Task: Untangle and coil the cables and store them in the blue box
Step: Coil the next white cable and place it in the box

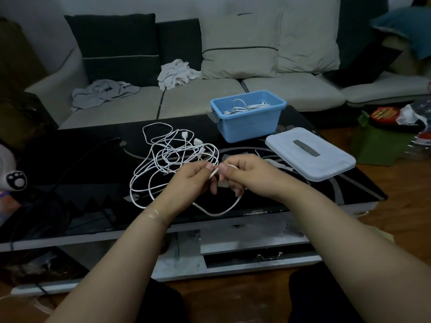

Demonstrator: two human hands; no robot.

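Observation:
A tangle of white cables lies on the black glass table, with several plugs showing near its top. My left hand and my right hand meet just in front of the tangle. Both pinch the same white cable, fingertips close together. A loop of that cable hangs below my hands toward the table's front edge. The blue box stands at the back of the table and holds some white cables.
The box's pale lid lies to the right of my hands. A black cable crosses the table's left side. A sofa with cushions and crumpled cloths stands behind the table. Bags sit on the floor at right.

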